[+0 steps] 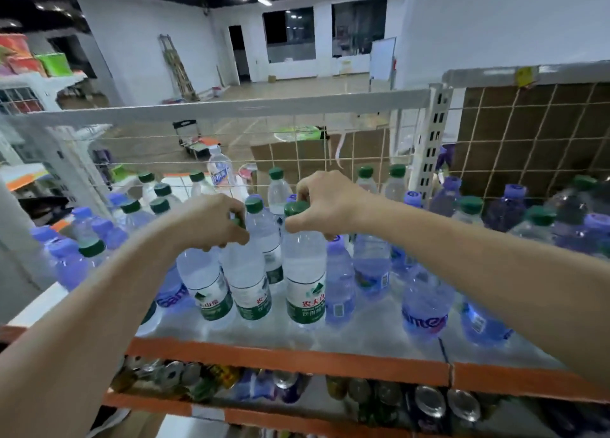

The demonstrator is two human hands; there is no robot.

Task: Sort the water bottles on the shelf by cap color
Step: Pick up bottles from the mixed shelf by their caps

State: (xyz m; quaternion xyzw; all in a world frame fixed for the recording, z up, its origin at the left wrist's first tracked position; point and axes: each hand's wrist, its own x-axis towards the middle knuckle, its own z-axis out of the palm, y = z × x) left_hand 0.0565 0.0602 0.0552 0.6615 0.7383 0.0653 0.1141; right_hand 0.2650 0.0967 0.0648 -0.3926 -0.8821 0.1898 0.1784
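Observation:
Water bottles with green caps and purple caps stand mixed on the shelf [363,338]. My left hand [211,221] grips the necks of two green-cap bottles [227,282] at the front middle, hiding most of their caps. My right hand [325,203] is closed around the neck of another green-cap bottle [305,282], whose cap shows under my fingers. A further green-cap bottle [260,229] stands between my hands. Purple-cap bottles [424,305] stand to the right and at the far left [66,259].
A wire mesh back panel [346,160] with a white top rail closes the shelf behind the bottles. An orange front edge [297,356] borders the shelf. Cans [429,401] lie on the lower shelf. A white upright post [429,147] stands at right.

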